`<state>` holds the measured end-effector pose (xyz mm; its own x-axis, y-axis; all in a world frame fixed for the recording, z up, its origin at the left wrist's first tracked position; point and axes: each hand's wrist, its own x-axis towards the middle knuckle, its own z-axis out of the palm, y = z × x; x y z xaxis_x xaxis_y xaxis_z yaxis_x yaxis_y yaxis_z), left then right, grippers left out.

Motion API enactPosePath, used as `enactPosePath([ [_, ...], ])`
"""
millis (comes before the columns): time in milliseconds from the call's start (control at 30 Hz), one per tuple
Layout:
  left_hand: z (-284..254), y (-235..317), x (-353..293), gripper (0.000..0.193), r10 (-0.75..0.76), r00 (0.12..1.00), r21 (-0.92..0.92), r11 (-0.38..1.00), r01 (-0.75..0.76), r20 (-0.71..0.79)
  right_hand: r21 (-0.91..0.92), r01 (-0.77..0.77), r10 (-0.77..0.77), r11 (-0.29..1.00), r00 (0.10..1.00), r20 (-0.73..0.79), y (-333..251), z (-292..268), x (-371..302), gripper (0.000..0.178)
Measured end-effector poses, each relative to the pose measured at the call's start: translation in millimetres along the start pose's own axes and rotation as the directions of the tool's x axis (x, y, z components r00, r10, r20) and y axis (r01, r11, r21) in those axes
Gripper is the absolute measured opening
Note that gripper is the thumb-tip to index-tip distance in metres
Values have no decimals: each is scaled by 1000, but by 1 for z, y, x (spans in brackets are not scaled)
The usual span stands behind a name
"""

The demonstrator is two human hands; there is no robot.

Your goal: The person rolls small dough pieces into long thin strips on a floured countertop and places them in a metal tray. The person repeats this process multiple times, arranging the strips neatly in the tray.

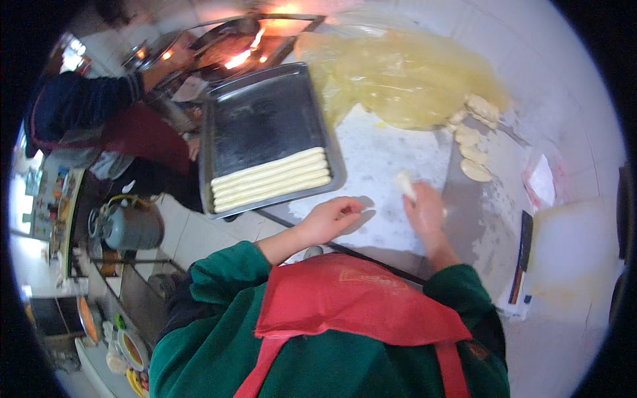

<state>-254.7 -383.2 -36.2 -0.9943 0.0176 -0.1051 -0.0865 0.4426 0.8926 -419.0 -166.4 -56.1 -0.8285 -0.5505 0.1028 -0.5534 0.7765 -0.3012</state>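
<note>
My right hand (425, 211) grips a small pale piece of dough (405, 185), which sticks up past the fingers over the floured work surface (371, 156). Nearer the tray, my left hand (329, 220) hovers at the front of that surface, fingers loosely curled, a gap to the thumb and nothing visible between them. A dark metal baking tray (265, 119) lies to the left. Several long dough strips (272, 180) lie side by side across its near end. At the right back, several flat dough pieces (474, 151) rest in a row.
Yellowish plastic sheeting (405, 79) covers the back of the table. A knife-like dark blade (521, 259) lies at the right beside a pale board (564, 252). At the far left, another person's sleeve (93, 99) reaches toward a flaming stove (242, 58). A gas cylinder (136, 224) stands on the floor.
</note>
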Motion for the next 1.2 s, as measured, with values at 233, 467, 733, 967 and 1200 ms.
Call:
enactPosePath([
  [233, 46, 62, 66, 37, -119, 929, -222, 953, 206, 350, 966, -182, 316, -185, 920, 234, -45, -41, -13, 26],
  [467, 72, 36, 41, 36, 14, 932, 73, 996, -44, 362, 829, -58, 441, -557, 824, 354, 71, -55, -36, 30],
  [733, 30, 44, 107, 38, 229, 950, 400, 866, -299, 214, 827, -355, 506, 436, 857, 102, 43, -44, -26, 64],
  [967, 56, 54, 42, 76, 219, 827, 654, 521, -548, 518, -192, 31, -34, 981, 999, -15, -17, -28, -122, 55],
  [1200, 51, -2, 123, 61, 243, 970, 876, 468, -117, -1, -354, -394, 277, 848, 900, -338, 84, -23, -28, 61],
])
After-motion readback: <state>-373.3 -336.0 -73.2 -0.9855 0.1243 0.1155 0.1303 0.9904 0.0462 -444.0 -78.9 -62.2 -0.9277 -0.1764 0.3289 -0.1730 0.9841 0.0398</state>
